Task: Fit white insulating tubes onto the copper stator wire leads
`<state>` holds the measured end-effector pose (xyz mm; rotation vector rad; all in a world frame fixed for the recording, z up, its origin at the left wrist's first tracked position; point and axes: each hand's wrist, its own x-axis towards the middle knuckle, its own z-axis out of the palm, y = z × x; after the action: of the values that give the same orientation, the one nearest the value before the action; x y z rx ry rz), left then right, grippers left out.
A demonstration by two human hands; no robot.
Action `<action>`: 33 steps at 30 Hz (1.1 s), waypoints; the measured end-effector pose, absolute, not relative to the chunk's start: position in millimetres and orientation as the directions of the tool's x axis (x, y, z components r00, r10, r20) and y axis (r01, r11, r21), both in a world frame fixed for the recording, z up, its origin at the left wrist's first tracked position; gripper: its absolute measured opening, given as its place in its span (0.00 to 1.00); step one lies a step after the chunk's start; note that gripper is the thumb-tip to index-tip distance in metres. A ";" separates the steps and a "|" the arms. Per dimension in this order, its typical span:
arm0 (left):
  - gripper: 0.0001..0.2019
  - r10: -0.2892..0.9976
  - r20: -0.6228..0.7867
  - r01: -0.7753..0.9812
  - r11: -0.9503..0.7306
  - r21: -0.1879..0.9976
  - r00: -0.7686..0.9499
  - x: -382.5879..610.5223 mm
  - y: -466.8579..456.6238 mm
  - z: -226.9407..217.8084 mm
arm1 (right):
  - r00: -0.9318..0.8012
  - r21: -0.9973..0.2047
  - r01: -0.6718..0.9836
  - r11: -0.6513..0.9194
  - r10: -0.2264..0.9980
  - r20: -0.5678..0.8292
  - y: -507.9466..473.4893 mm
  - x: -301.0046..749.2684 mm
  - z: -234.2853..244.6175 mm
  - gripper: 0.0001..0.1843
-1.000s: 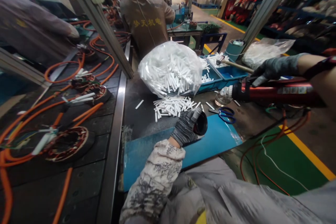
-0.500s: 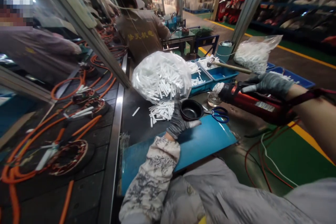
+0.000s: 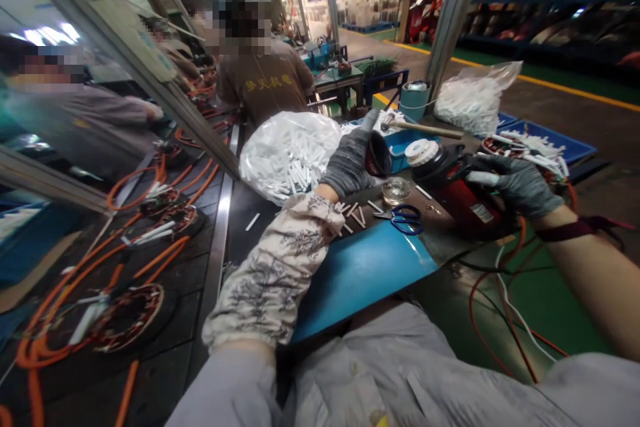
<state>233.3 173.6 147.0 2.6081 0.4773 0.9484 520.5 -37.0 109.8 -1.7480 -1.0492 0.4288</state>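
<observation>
My left hand (image 3: 350,163), in a grey glove, is closed on a dark cup (image 3: 379,155) held tilted above the table, its mouth turned to the right. My right hand (image 3: 523,187), also gloved, grips the handle side of a red and black thermos jug (image 3: 465,193). The jug leans to the left with its white stopper (image 3: 421,152) on top, close to the cup but apart from it. Below the cup are a small clear dish (image 3: 396,192) and blue-handled scissors (image 3: 407,219). Loose white tubes (image 3: 357,213) lie around them.
A clear bag of white tubes (image 3: 285,153) stands behind my left hand. A hammer (image 3: 425,128) lies across the blue bins. A blue sheet (image 3: 365,273) covers the table's near edge. Left, a conveyor carries copper coils (image 3: 133,317) with orange cables. Co-workers sit beyond.
The dark cup has been lifted off the table and tipped by my left hand, moving away and rightward. The jug has turned more upright, its stopper now facing up.
</observation>
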 end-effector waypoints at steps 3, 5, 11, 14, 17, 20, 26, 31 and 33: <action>0.60 0.160 0.462 0.107 -0.984 0.140 0.872 266.0 163.9 180.2 | 0.558 -0.912 0.411 -0.007 0.793 0.246 -61.3 519.0 102.8 0.29; 0.59 0.038 0.390 0.036 -0.999 0.011 0.920 287.5 152.6 195.6 | 0.569 -0.918 0.393 0.050 0.771 0.285 -76.0 518.1 99.1 0.28; 0.43 -0.030 0.215 0.017 -0.976 -0.215 0.976 325.0 108.0 235.9 | 0.663 -0.919 0.379 0.108 0.662 0.350 -103.2 522.9 88.9 0.27; 0.32 -0.065 0.147 -0.016 -0.949 -0.315 0.987 342.8 87.1 254.9 | 0.704 -0.941 0.317 0.115 0.636 0.315 -108.1 526.8 84.1 0.29; 0.29 -0.076 0.113 -0.028 -0.926 -0.378 0.991 370.2 66.6 267.3 | 0.721 -0.953 0.261 0.157 0.624 0.301 -110.8 531.8 78.3 0.29; 0.31 0.006 0.069 0.035 -0.904 -0.426 0.998 396.1 45.6 275.7 | 0.746 -0.944 0.257 0.205 0.580 0.329 -113.9 539.3 70.4 0.27; 0.25 0.045 -0.045 0.022 -0.903 -0.429 0.998 413.1 23.9 279.4 | 0.768 -0.922 0.220 0.318 0.527 0.365 -119.0 553.5 55.5 0.25; 0.26 0.018 -0.101 -0.031 -0.889 -0.457 0.995 419.4 23.6 285.5 | 0.764 -0.917 0.239 0.319 0.521 0.380 -118.2 553.8 54.1 0.26; 0.26 0.022 -0.077 -0.019 -0.870 -0.493 0.997 424.9 22.4 292.4 | 0.769 -0.919 0.250 0.306 0.513 0.380 -117.0 551.0 55.7 0.27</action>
<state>424.9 22.4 292.4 3.6538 0.0033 -0.1524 551.0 -117.0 55.7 -1.2778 -0.7192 0.1958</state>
